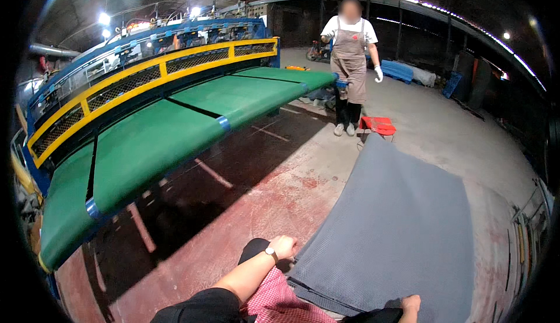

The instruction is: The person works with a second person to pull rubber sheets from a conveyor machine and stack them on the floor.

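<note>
A stack of large grey textured mats (pixel 396 224) lies in front of me, reaching from my lap toward the far floor. Several layered edges show along its near left side. My left hand (pixel 284 246), with a watch (pixel 272 255) on the wrist, is closed at the stack's near left corner; its fingertips are mostly hidden. Farther right, my right hand (pixel 410 304) is closed at the near edge, its fingers curled against the grey surface. Between my arms hangs a red-and-white checked cloth (pixel 280 295), partly beside the mat edges.
At the left stands a long machine with a green conveyor bed (pixel 157 148) and a yellow mesh guard (pixel 157 75). A co-worker (pixel 350 60) in an apron and white glove stands beyond the mats, beside a red object (pixel 379 126). Metal rods (pixel 522 247) lie at the right.
</note>
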Tool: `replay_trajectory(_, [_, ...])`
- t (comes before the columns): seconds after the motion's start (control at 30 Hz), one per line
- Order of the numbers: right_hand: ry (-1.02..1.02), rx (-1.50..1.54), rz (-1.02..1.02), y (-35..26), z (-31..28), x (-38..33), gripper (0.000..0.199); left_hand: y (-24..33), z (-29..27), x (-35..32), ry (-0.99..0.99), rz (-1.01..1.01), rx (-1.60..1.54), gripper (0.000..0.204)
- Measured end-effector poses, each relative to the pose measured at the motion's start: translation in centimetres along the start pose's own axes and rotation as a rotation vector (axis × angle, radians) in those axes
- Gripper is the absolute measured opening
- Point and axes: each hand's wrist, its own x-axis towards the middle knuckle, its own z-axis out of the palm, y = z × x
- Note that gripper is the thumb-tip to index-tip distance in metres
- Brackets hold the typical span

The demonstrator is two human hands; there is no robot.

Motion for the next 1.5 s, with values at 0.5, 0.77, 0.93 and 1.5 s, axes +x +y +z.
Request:
replay_trajectory(0.5, [0.200, 0.101, -0.077, -2.5, -0.9, -2.4, 0.016, 9.4, 5.4, -6.5, -0.062, 0.481, -0.589, 0.019])
replay_trajectory(0.77, [-0.035, -0.058, -0.077, -0.8, -5.1, -4.8, 0.032, 10.1, 11.6, -8.5, -0.552, 0.372, -0.414, 0.012])
replay_trajectory(0.93, [-0.042, -0.087, -0.166, 4.8, 0.6, 2.2, 0.037, 8.9, 13.9, -7.7, -0.565, 0.371, -0.267, 0.013])
replay_trajectory(1.5, [-0.182, -0.438, -0.349, 6.4, 3.2, 5.7, 0.039, 9.0, 12.6, -8.6, -0.640, 0.330, -0.162, 0.014])
